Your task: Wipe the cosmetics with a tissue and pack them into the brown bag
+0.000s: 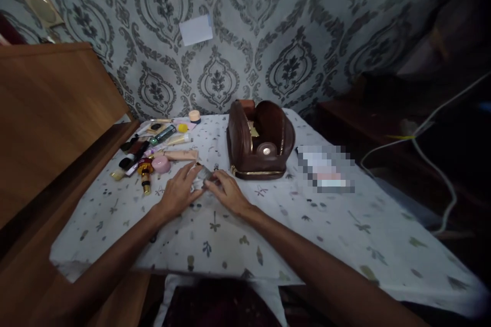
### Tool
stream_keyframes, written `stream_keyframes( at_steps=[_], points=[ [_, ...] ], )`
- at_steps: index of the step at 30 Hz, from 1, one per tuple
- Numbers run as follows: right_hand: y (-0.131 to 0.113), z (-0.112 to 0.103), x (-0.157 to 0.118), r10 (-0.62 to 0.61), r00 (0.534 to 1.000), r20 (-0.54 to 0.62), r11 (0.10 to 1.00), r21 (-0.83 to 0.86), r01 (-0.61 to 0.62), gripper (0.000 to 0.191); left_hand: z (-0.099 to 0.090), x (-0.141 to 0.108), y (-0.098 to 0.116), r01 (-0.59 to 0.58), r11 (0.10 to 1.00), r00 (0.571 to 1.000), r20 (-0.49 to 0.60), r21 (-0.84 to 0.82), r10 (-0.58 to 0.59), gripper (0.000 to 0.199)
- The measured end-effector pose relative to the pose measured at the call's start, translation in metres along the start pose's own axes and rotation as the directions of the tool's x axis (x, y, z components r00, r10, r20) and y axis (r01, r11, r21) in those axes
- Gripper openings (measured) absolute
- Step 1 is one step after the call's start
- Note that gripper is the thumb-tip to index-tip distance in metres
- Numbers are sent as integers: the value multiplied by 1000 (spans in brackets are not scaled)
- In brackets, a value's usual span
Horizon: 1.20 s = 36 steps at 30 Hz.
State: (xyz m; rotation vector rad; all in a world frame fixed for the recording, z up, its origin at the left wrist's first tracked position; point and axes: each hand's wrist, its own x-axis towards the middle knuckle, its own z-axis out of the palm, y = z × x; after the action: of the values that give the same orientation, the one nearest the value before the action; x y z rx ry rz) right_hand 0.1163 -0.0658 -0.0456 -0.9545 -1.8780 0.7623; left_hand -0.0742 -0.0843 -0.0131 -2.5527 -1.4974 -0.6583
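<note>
One grey item (204,174) (blurred) | left hand (178,188): holding | right hand (231,194): holding

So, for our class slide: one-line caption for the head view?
Left hand and right hand holding a small grey item, between a pink jar and an open bag.

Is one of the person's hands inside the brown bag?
No: left hand and right hand both touch a small grey object outside the brown bag.

Bag (264,164) on table (307,235), cosmetics (142,150) (grouped) left
</note>
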Motion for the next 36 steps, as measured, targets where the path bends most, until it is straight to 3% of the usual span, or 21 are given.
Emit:
stream_keyframes(
  at_steps=[4,10,13,21,27,30,33,36],
  points=[
    [-1,2,-1,-7,1000,19,999,-38,8,24,1,-19,-9,-34,986,998,-58,-162,25,49],
    [-1,4,0,95,995,17,994,42,-96,38,-8,-26,-9,-68,944,992,-119,-321,31,37],
    [2,5,1,55,998,18,998,36,-55,49,-9,-23,-5,-71,963,994,-96,-260,48,36],
    [6,9,0,-98,995,5,995,-24,98,41,-18,-1,6,-53,994,998,20,-91,55,32],
    [0,7,-3,-149,988,46,987,-61,151,40,-31,28,17,58,996,985,155,72,-69,22],
    [-2,9,-4,-197,978,74,979,-39,200,37,-31,47,11,132,988,964,223,81,-147,18],
    [-1,10,-5,-235,968,89,972,13,235,39,-23,63,-7,259,958,931,298,-126,-213,11],
    [2,9,-5,-233,968,97,972,60,228,44,-7,69,-28,393,817,900,358,-421,-249,16]
  ],
)
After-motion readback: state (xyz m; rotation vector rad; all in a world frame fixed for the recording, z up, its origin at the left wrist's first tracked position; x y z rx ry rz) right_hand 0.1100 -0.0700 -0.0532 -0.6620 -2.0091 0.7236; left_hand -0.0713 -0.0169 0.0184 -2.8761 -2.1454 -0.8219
